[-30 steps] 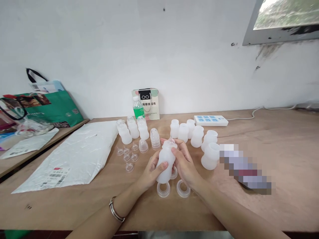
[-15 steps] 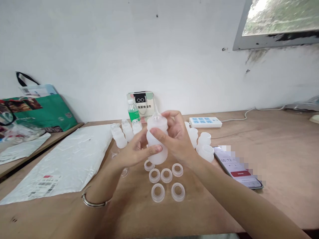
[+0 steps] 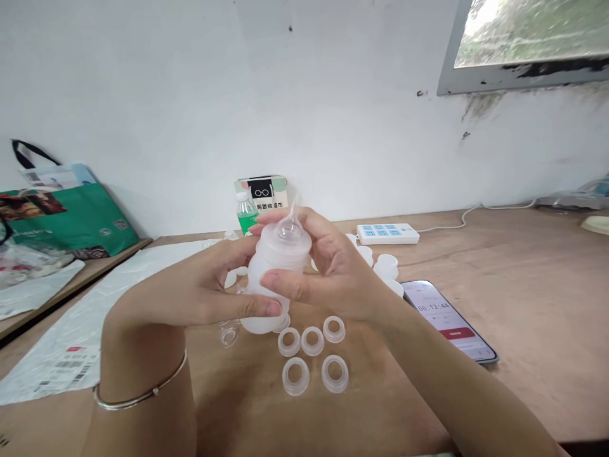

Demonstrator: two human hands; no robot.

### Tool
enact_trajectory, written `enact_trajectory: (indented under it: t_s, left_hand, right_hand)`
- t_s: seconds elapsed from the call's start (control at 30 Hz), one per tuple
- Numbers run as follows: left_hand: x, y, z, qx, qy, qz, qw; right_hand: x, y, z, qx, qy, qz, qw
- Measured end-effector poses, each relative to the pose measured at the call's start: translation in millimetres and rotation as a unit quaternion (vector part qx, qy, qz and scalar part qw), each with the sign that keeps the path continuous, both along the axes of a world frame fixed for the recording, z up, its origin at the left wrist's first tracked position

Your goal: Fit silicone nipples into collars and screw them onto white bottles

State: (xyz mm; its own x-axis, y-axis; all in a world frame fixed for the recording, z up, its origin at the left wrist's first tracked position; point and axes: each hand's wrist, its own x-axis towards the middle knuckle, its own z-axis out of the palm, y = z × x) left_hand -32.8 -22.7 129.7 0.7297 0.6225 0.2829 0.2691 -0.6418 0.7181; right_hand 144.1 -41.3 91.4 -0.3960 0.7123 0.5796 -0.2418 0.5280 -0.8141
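Between my two hands is a frosted white baby bottle (image 3: pixel 280 260), tilted to the right, with a clear nipple (image 3: pixel 290 230) standing up from its collar. My left hand (image 3: pixel 223 279) wraps the lower body, its thumb across the front. My right hand (image 3: pixel 328 266) grips the upper part near the collar, thumb on the front and fingers behind. Below the bottle, several translucent collar rings (image 3: pixel 313 341) lie on the table. A clear nipple (image 3: pixel 229 336) lies to their left. Frosted bottle bodies (image 3: pixel 386 266) stand behind my right hand.
A phone (image 3: pixel 450 320) showing a timer lies at the right. Behind it sits a white power strip (image 3: pixel 387 233) with a cable. A white plastic mailer (image 3: pixel 61 355) covers the left side. A green-labelled bottle (image 3: pixel 246 216), a paper bag (image 3: pixel 269 193) and a green bag (image 3: pixel 76 219) stand at the back.
The bottle has come nearer and to the left, and now leans to the right instead of standing upright. My left wrist is bent more, and that hand reaches farther around the bottle.
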Motion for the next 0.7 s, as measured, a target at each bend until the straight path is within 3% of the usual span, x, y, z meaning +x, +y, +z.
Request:
enact_trajectory:
  t_s: [0.2,0.47,0.63,0.7]
  left_hand:
    - [-3.4,-0.3,0.4,0.098,0.096,-0.028,0.99]
    - [-2.5,3.0,-8.0,0.064,0.187,-0.032,0.98]
    - [-0.5,-0.9,-6.1,0.078,0.166,-0.033,0.983]
    - [-0.7,-3.0,-5.1,0.081,0.163,-0.033,0.983]
  right_hand:
    - [0.4,1.8,-5.3,0.007,-0.008,0.048,0.999]
    - [-4.9,2.8,-27.4,-0.008,0.075,-0.016,0.997]
    - [0.5,1.0,-33.2,0.019,0.036,0.061,0.997]
    - [0.9,1.0,-34.6,0.032,0.032,0.059,0.997]
